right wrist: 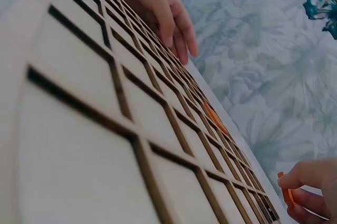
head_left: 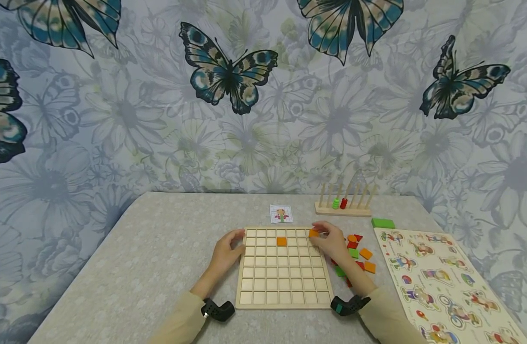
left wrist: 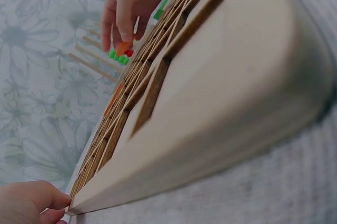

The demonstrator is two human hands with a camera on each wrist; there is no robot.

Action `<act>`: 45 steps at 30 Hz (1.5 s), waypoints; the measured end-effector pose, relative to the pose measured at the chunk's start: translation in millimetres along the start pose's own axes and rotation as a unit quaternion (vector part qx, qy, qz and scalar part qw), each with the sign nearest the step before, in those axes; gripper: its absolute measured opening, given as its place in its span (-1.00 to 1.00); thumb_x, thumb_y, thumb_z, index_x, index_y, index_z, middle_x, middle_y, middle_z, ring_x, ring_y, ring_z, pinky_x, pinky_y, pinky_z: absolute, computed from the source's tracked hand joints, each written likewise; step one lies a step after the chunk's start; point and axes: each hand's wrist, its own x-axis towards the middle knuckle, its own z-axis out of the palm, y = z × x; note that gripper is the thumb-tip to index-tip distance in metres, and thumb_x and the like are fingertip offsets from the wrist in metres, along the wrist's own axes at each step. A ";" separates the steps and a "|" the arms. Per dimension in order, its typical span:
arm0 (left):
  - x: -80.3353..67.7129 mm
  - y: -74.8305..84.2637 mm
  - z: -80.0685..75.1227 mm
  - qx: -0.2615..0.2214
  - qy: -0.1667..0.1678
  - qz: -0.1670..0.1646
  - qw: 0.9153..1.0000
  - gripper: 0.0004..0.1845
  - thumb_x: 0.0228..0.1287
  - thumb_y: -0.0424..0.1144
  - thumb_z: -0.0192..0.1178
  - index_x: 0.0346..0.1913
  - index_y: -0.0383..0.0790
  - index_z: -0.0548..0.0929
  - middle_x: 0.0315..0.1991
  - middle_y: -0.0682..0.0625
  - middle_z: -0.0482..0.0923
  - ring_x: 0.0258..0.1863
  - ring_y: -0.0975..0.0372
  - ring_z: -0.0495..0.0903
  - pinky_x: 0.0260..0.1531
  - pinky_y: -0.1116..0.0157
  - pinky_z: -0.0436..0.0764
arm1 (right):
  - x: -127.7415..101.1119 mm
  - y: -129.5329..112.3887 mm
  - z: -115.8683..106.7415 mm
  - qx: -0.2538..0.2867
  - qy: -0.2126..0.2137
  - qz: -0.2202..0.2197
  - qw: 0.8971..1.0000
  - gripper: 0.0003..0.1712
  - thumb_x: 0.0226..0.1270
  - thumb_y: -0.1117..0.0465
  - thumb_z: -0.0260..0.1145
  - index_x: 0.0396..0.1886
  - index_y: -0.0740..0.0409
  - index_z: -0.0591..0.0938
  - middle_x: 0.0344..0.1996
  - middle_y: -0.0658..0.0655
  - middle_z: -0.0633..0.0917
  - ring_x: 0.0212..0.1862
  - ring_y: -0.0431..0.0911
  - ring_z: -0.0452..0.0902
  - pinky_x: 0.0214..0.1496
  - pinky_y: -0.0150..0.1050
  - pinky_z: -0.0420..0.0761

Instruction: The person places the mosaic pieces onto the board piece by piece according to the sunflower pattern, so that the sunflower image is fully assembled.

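Note:
A wooden grid board (head_left: 285,272) lies flat on the table, with one orange square tile (head_left: 281,241) set in a cell of its upper rows. My left hand (head_left: 225,249) holds the board's far left corner, thumb and fingers at the edge, as the left wrist view also shows. Above the far right corner of the board, my right hand (head_left: 330,240) pinches a second orange tile (right wrist: 287,190) between thumb and fingers. Loose red, green and orange tiles (head_left: 366,253) lie right of the board, partly hidden under my right forearm.
A small pattern card (head_left: 281,214) lies beyond the board. Behind it to the right stands a peg rack (head_left: 343,210) with green and red rings. A green block (head_left: 382,223) and a large picture board (head_left: 444,282) occupy the right side of the table.

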 end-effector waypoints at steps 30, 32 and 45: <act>-2.3 4.0 -2.2 -0.001 -0.001 -0.001 1.000 -0.58 0.13 -0.47 0.20 0.11 -0.37 0.55 0.06 -0.21 0.60 0.13 -0.03 0.54 0.22 0.01 0.46 | -22.2 -14.5 36.5 0.025 -0.110 -0.061 0.992 -0.59 0.06 0.37 0.41 -0.01 0.22 0.64 -0.27 0.15 0.73 -0.14 -0.04 0.63 -0.07 -0.42 0.55; -3.5 2.4 -2.0 -0.003 -0.001 -0.007 1.000 -0.58 0.13 -0.46 0.21 0.11 -0.36 0.56 0.06 -0.20 0.60 0.14 -0.02 0.54 0.23 0.02 0.46 | -22.9 -13.0 37.6 0.022 -0.113 -0.063 0.991 -0.59 0.06 0.36 0.42 -0.02 0.22 0.64 -0.27 0.15 0.73 -0.14 -0.04 0.63 -0.07 -0.42 0.55; -2.1 1.5 -1.5 -0.001 0.002 -0.001 1.000 -0.58 0.13 -0.47 0.21 0.11 -0.36 0.56 0.05 -0.19 0.62 0.11 -0.02 0.55 0.20 0.01 0.48 | -21.2 -10.3 36.8 0.036 -0.123 -0.069 0.989 -0.56 0.07 0.34 0.43 0.01 0.26 0.62 -0.22 0.23 0.72 -0.10 0.06 0.61 -0.04 -0.38 0.55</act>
